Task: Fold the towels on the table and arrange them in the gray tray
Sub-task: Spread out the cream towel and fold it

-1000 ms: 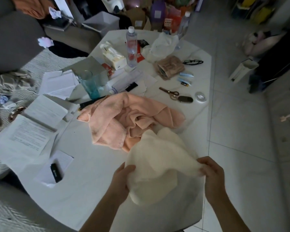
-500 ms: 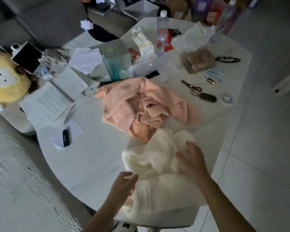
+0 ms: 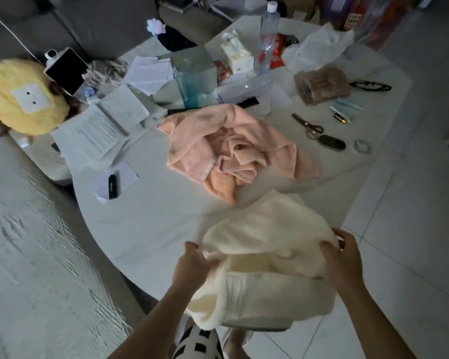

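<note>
Left hand [image 3: 192, 265] clamped on left edge of cream towel [image 3: 265, 244], fingers curled into the fabric. Right hand [image 3: 344, 257] pinching the right edge of same towel, thumb on top. Cream towel bunched, at the near edge of white worktop [image 3: 145, 224], lower part hanging over the rim toward the floor. Peach towel [image 3: 233, 149] crumpled in a heap mid-worktop, just beyond cream towel, apart from both hands. Gray tray: cannot tell which item, if any.

Scissors [image 3: 307, 125] right of peach towel, dark oval case [image 3: 332, 143] touching their handles, small ring-shaped object [image 3: 362, 146] just beside that. Black glasses [image 3: 371, 86] at far right, brown pouch [image 3: 322, 84] next to them. Clear water bottle [image 3: 267, 35] upright at the back, tissue box [image 3: 237, 54] to its left, teal glass [image 3: 188, 81] upright nearer. Loose papers [image 3: 99, 130] stacked on left side; small black device [image 3: 113, 186] lying on a white note. Yellow plush [image 3: 21, 99] off the worktop at far left. Dim lighting, fine detail unclear.
</note>
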{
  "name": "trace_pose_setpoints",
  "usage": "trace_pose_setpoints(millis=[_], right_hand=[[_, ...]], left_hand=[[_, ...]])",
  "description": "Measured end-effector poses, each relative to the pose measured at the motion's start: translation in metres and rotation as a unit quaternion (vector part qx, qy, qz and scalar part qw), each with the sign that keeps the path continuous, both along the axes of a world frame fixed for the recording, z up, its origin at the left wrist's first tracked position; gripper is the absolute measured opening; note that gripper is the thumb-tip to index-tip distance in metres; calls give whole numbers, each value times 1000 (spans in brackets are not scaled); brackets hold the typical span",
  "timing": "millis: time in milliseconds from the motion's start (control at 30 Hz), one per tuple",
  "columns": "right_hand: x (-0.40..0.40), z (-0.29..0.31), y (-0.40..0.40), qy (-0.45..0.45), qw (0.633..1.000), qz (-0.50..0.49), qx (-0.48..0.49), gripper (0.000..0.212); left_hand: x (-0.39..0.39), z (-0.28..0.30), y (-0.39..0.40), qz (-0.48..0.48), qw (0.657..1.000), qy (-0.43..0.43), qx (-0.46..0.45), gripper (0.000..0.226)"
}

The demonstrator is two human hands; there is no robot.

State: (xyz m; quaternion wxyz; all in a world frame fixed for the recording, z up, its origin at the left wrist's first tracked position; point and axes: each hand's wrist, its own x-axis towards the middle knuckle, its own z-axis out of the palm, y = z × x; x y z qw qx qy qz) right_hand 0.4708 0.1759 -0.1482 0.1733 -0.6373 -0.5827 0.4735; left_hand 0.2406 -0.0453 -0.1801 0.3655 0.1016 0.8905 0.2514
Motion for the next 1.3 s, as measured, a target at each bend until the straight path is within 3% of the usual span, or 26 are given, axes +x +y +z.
trace_pose_setpoints(millis=[67, 167, 233, 300, 400, 533, 600, 667, 733, 800, 867, 933, 967, 1033, 1133, 1233, 1300], right_hand=[[1, -3, 3, -19, 999, 26, -27, 55], [-11, -9, -10, -21, 993, 85, -82, 61], [-19, -11, -22, -46, 989, 112, -90, 57], [-24, -9, -24, -62, 988, 129, -56, 46], [-30, 4, -19, -23, 991, 133, 8, 43], [-46, 17, -11, 3, 983, 163, 88, 48], [-56, 15, -13, -22, 980, 185, 71, 56], [-59, 7, -19, -108, 970, 209, 68, 62], [-49, -4, -26, -203, 954, 206, 84, 66], [-35, -10, -34, -257, 945, 173, 102, 66], [-19, -18, -44, -242, 931, 190, 195, 57], [-9, -22, -61, -196, 880, 309, 302, 44], [-9, -22, -70, -175, 853, 381, 311, 39], [-16, -20, -81, -181, 827, 463, 263, 35], [-29, -22, -78, -231, 828, 465, 213, 30], [-30, -22, -65, -204, 846, 459, 179, 8], [-24, -17, -62, -172, 849, 470, 168, 10]], left_hand=[[4, -2, -3, -40, 999, 4, -10, 60], [4, -3, 5, -24, 998, -5, 54, 47], [0, 1, 14, -5, 992, 66, 103, 27], [-11, 12, 20, 57, 981, 119, 142, 27], [-42, 43, 17, 194, 946, 120, 232, 29], [-93, 72, -7, 219, 913, 192, 284, 12], [-114, 68, -21, 212, 927, 149, 270, 15], [-122, 50, -34, 222, 945, 54, 236, 19], [-116, 28, -52, 270, 940, -11, 208, 20], [-103, 9, -68, 321, 928, -27, 185, 16], [-82, -1, -79, 345, 928, -5, 142, 29], [-47, 0, -81, 289, 951, 70, 84, 34], [-26, 3, -79, 228, 966, 94, 75, 30], [19, 8, -69, 74, 991, 52, 96, 21], [59, 12, -48, -112, 992, -13, 63, 39], [67, 16, -36, -190, 978, 79, 36, 37], [65, 23, -34, -204, 970, 112, 66, 21]])
